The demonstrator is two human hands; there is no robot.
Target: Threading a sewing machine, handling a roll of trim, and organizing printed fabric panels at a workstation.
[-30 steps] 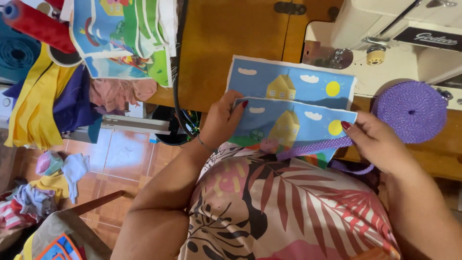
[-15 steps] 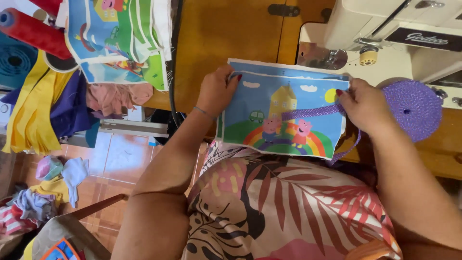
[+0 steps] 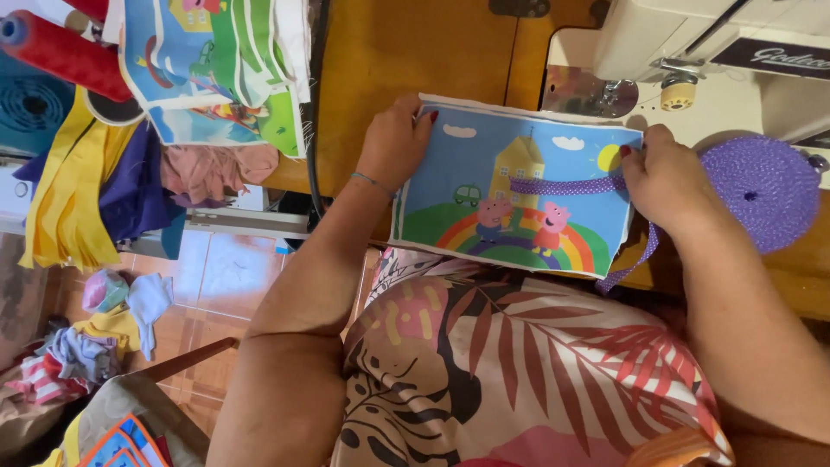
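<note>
Printed fabric panel, showing a cartoon scene of a yellow house, a rainbow, green hills and two pink pig figures under a blue sky, lies spread flat on the wooden worktop just in front of a cream sewing machine. One second ago the panel was folded in half between the hands; half a second ago it was opened but raised; now it rests flat with the whole picture in view. The left hand presses down on the panel's top left corner, fingers curled over the edge. The right hand holds the panel's right edge, its fingers pinching a purple dotted ribbon that runs across the picture and hangs off the lower right. Just beside the right hand sits a purple coil of ribbon on the machine bed. At the upper left, more printed fabric pieces hang over the worktop's edge, near a red thread spool and yellow and blue cloth.
</note>
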